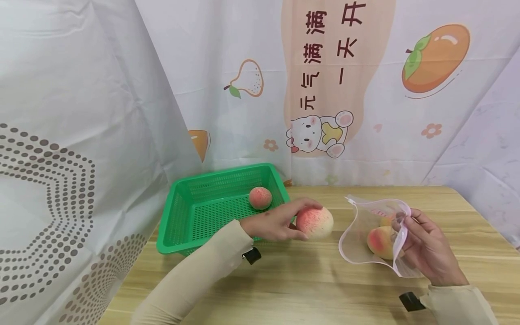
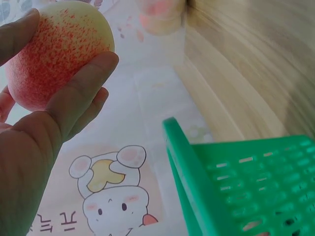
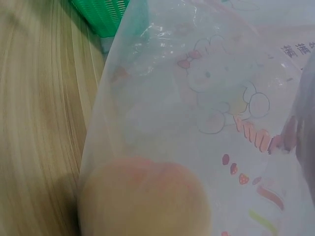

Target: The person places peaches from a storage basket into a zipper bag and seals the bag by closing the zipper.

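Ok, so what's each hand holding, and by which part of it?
The left hand holds a round pink-and-cream peach around its sides. The right hand pinches a clear plastic bag by its pink-trimmed edge.

Counter (image 1: 304, 289) pale yellow-brown, wood-grained, darker streaks running mostly left to right. Far edge straight, far right corner cut off at slant. Surface smooth, slightly glossy, pale sheen toward near middle. Soft shadows across near part and under right side. On far left part, directly on wood: green basket (image 1: 166, 221), rectangular, slotted sides, perforated floor, set slightly askew, standing upright. Toward right, clear bag (image 1: 361, 225) with pink edging, low over wood, dark shadow beside it; whether base touches counter, cannot tell.
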Available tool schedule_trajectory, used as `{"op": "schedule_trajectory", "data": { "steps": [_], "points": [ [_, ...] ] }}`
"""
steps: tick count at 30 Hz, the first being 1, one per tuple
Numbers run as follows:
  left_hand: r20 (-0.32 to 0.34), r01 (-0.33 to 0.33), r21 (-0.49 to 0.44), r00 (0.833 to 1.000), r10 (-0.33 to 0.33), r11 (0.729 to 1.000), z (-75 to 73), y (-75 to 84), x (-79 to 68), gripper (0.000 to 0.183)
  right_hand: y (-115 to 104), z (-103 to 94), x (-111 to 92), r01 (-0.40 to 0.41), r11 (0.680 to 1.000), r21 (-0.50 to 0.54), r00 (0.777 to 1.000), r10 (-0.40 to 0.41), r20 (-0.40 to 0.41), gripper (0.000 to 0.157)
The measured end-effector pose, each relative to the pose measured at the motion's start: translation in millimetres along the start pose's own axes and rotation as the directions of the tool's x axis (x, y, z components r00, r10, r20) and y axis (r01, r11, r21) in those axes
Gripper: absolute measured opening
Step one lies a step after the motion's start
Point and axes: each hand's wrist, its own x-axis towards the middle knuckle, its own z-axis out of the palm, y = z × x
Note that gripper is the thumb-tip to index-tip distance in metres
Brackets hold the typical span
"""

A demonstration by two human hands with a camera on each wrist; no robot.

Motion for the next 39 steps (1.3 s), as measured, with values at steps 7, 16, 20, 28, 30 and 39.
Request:
{"op": "schedule_trajectory", "data": {
  "steps": [7,16,20,28,30,39],
  "points": [
    [0.014,-0.004,-0.045,1.0,0.005,0.999,8.1,0.1,6.0,0.069,1,0.8,0,0.005,1.0,-0.001,1.0,-0.005,-0.016,0.043],
    [0.042,-0.032,-0.055,0.999,0.034,0.998,15.1,2.5,15.6,0.069,1,1.3,2,0.006,1.0,-0.001,1.0,-0.006,-0.016,0.043],
    [0.051,-0.012,-0.069,0.999,0.015,0.998,17.6,3.9,18.7,0.068,1,1.7,3,0.003,1.0,0.004,1.0,-0.003,-0.013,0.043],
    [0.063,0.003,-0.082,0.998,0.002,0.997,21.6,6.9,23.5,0.069,0,3.5,3,-0.001,1.0,0.017,1.0,0.001,-0.013,0.043],
    [0.067,0.004,-0.086,0.998,0.002,0.996,22.2,8.2,24.1,0.069,0,3.7,3,-0.001,1.0,0.016,1.0,0.001,-0.01,0.043],
    [0.089,-0.013,-0.088,0.996,0.021,0.996,28.1,11.7,31.1,0.068,0,3.9,3,0.005,1.0,-0.004,1.0,-0.005,-0.011,0.043]
  ]
}}
